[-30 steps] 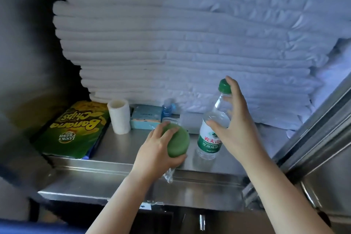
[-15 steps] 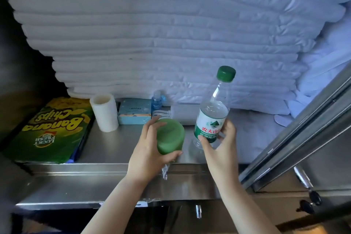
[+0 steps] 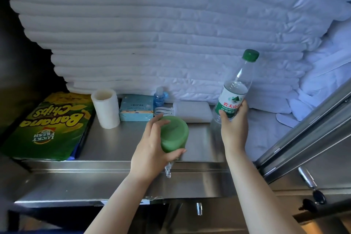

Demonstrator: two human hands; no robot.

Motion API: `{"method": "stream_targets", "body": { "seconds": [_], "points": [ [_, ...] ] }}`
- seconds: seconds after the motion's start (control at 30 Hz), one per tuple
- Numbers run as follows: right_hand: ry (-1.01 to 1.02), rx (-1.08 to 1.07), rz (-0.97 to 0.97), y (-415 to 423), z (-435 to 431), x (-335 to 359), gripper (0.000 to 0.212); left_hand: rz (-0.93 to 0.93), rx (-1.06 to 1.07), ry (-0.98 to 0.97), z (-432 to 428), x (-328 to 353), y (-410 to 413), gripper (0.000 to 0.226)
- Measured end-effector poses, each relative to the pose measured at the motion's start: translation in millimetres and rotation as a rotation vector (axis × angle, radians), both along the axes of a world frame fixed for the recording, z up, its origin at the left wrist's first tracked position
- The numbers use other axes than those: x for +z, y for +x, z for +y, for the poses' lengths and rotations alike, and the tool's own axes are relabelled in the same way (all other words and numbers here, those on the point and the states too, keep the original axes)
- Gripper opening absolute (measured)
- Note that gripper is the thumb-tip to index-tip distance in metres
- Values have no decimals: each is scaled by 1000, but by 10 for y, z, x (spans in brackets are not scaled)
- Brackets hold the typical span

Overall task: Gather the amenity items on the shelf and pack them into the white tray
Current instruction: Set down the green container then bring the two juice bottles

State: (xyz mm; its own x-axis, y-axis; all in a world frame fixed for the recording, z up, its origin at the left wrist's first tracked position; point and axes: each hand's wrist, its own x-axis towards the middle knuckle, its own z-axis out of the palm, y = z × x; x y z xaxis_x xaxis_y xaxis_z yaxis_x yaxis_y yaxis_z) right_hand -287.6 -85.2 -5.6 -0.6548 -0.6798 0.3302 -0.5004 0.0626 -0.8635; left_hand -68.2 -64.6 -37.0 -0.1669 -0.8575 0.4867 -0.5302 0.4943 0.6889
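My left hand [image 3: 150, 150] grips a round green container [image 3: 173, 136] wrapped in clear film, held just above the steel shelf [image 3: 121, 138]. My right hand [image 3: 234, 125] holds a clear water bottle [image 3: 235, 89] with a green cap by its lower part, tilted a little to the right and lifted off the shelf. Behind them on the shelf lie a white roll [image 3: 106, 111], a light blue box [image 3: 136, 107], a small blue bottle [image 3: 159, 98] and a white pouch [image 3: 191, 111]. No white tray is in view.
A green Banana Chips bag [image 3: 47, 125] lies flat at the shelf's left end. A tall stack of folded white linen [image 3: 161, 30] fills the back. A steel door frame [image 3: 307, 137] slants across the right side, with keys [image 3: 317, 195] hanging below it.
My right hand slid from the bottle's neck down to its lower part and lifted it off the shelf. My left hand kept hold of the green container. The view moved closer.
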Motion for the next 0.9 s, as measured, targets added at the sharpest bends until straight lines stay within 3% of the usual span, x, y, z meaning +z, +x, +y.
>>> {"method": "stream_targets", "body": {
  "seconds": [0.3,0.43,0.53,0.63,0.73,0.9],
  "points": [
    [90,15,68,-33,-149,7,64,-5,19,-1,1,4,-13,78],
    [36,85,-29,115,33,16,85,3,-18,18,10,23,0,92],
    [-184,148,169,317,350,-19,67,53,-108,55,36,57,57,102],
    [-134,574,480,426,572,-4,50,78,-150,47,99,79,185,96],
    [-4,888,631,519,640,6,50,-124,-74,-48,244,39,341,103],
    [76,966,788,657,596,-26,70,-519,62,-79,483,-75,501,101]
  ]
}}
